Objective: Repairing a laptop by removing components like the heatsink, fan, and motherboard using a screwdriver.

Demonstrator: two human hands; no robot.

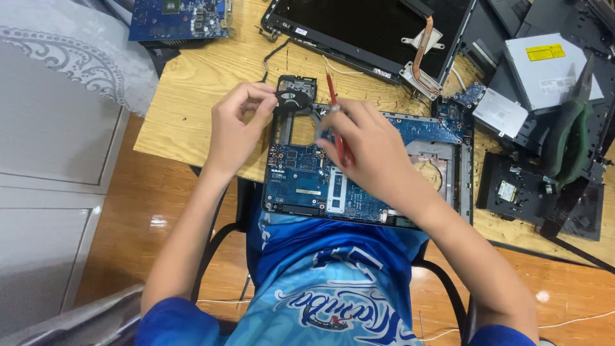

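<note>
Head view showed the black cooling fan (296,96) at the 11 o'clock corner of the opened laptop base (365,173). Your left hand (234,128) pinched its edge, fingertips together; your right hand (371,150) was clamped on a red screwdriver (338,125). It looked light and brittle, so grip the housing rim, not the blades. A detached screen panel (359,29) lay at 12 o'clock.

Pale, matt grained wood on the counter (192,96). On it, a glossy blue circuit board (307,182); beyond the board, a copper-coloured metal heat pipe (423,45).
</note>
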